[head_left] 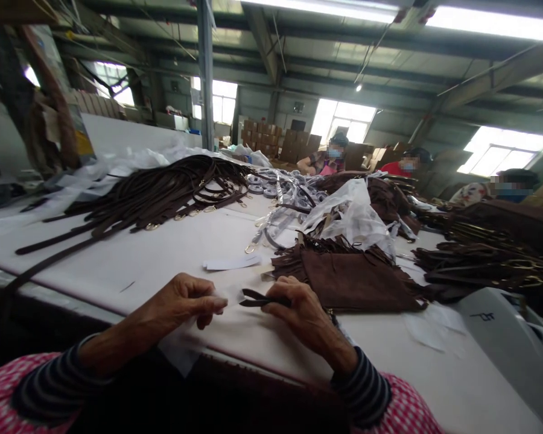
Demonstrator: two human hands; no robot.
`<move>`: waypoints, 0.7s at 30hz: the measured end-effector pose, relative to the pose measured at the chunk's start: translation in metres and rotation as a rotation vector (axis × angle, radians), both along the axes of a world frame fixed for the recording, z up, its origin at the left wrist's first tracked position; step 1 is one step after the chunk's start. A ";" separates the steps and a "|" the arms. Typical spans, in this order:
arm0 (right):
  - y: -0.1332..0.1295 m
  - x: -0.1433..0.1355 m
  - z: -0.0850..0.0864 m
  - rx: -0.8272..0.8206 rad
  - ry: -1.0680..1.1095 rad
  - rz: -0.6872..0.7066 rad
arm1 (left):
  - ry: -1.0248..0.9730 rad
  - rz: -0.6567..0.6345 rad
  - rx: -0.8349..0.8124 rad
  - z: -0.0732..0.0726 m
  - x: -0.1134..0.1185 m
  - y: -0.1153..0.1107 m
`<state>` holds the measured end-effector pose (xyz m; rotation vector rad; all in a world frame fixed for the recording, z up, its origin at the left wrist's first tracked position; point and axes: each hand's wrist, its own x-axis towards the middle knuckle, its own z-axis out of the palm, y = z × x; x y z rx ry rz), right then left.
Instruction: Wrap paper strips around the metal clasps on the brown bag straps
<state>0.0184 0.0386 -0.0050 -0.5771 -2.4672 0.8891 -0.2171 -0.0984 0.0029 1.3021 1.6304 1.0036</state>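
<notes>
Over the near edge of the table, my left hand (194,301) pinches a thin translucent sheet (181,355), which hangs below the fingers past the edge. My right hand (294,304) is closed on a narrow dark strap (253,298), whose looped end points toward my left hand. The two hands are a short gap apart. Behind my right hand lies a brown fringed bag (344,277). White paper strips (231,263) lie beyond my hands.
Dark straps with metal clasps (163,187) are heaped at the left on the white table (163,259). Clear plastic wrap (355,211) and more brown bags (484,265) lie at the right, near a grey box-like object (502,337). Several masked people sit beyond.
</notes>
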 end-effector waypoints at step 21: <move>-0.005 0.011 0.012 -0.217 0.097 0.070 | 0.020 -0.128 0.021 0.009 0.012 0.008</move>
